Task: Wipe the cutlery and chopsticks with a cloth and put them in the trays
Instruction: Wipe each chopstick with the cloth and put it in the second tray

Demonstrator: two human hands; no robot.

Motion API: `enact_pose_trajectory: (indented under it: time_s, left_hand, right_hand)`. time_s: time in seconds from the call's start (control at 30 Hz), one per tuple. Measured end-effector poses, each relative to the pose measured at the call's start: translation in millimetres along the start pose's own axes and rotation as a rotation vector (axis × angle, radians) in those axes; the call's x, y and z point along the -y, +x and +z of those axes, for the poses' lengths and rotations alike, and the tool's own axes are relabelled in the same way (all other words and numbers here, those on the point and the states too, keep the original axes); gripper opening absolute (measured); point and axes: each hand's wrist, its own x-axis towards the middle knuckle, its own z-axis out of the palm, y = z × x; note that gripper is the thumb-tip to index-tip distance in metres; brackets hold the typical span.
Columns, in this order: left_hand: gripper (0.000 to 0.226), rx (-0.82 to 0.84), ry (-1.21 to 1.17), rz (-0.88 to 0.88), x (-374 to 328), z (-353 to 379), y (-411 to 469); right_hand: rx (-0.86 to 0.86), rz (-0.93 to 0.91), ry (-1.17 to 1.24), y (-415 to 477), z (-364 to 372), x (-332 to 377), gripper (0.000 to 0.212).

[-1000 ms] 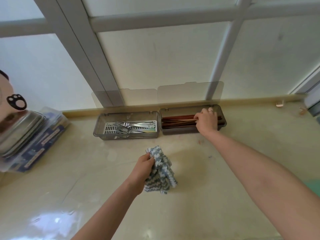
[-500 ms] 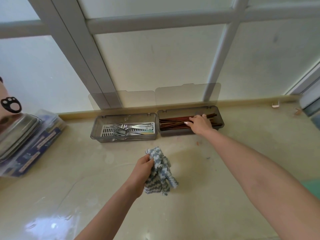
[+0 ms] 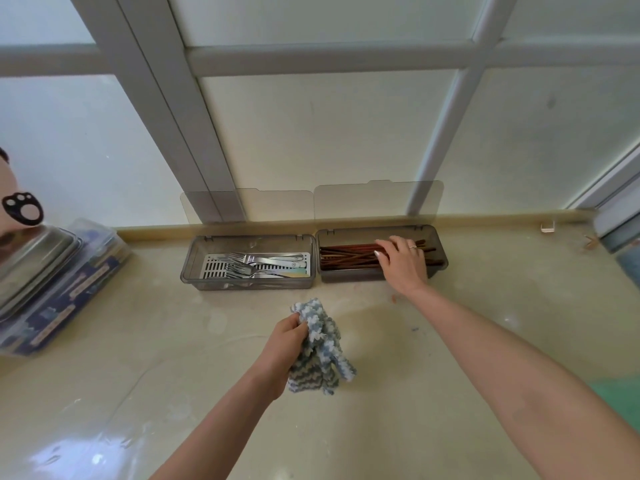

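Red-brown chopsticks (image 3: 346, 258), right tray (image 3: 353, 276) — right hand (image 3: 403, 263) flat on them, gripping nothing; align before withdrawing. Left hand (image 3: 282, 346) clutches cloth (image 3: 322, 351).

Against the window (image 3: 311, 133), the left tray (image 3: 194, 263) holds forks (image 3: 249, 263); just beside it, the right tray (image 3: 353, 276) holds chopsticks (image 3: 346, 258); cloth (image 3: 322, 351) in front, stacked boxes (image 3: 59, 292) far left

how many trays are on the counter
2. The left tray holds the forks; the right tray, just beside it, holds the chopsticks under the right hand.
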Motion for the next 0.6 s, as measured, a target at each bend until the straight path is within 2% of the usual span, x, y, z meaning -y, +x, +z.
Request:
enact_pose_trajectory:
  time_s: [0.07,0.1,0.2,0.3,0.37,0.5,0.53,0.6]
  left_hand:
    - [0.024,0.004,-0.005,-0.002,0,0,1]
    - [0.025,0.005,-0.009,-0.002,0,0,1]
    - [0.025,0.000,-0.015,-0.005,0,-1,2]
    - [0.026,-0.002,-0.016,-0.010,0,-2,2]
    - [0.025,-0.001,-0.017,-0.004,-2,-3,2]
    - [0.024,-0.005,-0.010,0.019,-8,-2,3]
    - [0.024,-0.006,-0.012,0.024,-10,-1,3]
    - [0.023,-0.006,-0.017,0.031,-11,-1,2]
  right_hand:
    - [0.205,-0.023,-0.061,12,-1,1,0.048]
    - [0.239,-0.032,-0.107,16,-2,3,0.050]
    - [0.150,-0.054,-0.164,18,-10,7,0.047]
    - [0.222,-0.081,-0.133,12,-13,10,0.045]
    - [0.086,-0.106,-0.065,12,-18,12,0.040]
    - [-0.364,-0.155,0.069,30,-49,33,0.036]
    - [-0.412,-0.146,0.084,38,-58,38,0.040]
    - [-0.367,-0.081,0.110,57,-74,44,0.049]
